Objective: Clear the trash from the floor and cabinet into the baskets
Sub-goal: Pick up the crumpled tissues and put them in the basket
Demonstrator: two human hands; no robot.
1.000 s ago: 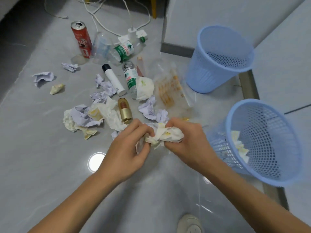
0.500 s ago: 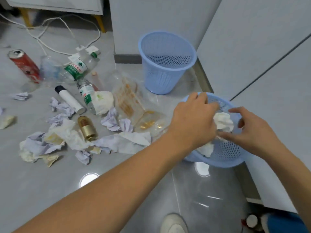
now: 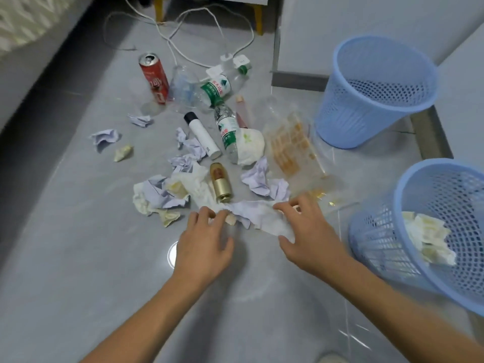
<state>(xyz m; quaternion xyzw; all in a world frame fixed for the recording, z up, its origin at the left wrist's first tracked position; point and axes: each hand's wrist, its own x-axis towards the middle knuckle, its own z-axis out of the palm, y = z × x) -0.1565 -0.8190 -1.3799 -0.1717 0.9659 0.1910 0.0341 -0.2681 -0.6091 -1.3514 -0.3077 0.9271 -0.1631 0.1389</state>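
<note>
While both hands reach down to the floor (image 3: 78,258), the step in hand looks like gathering the long tissue (image 3: 258,216) lying nearest the person. The left hand (image 3: 204,247) has its fingers (image 3: 207,214) loosely spread at the tissue's left end, touching but not yet gripping; the right hand (image 3: 309,231) curls its fingers (image 3: 284,206) onto the right end. Next, both must bunch it and carry it right to the near basket (image 3: 408,179), which already holds tissues.

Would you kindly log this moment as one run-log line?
phase: gathering | left hand: touching tissue | right hand: on tissue | near basket: holds tissues | far basket: no trash visible
</note>
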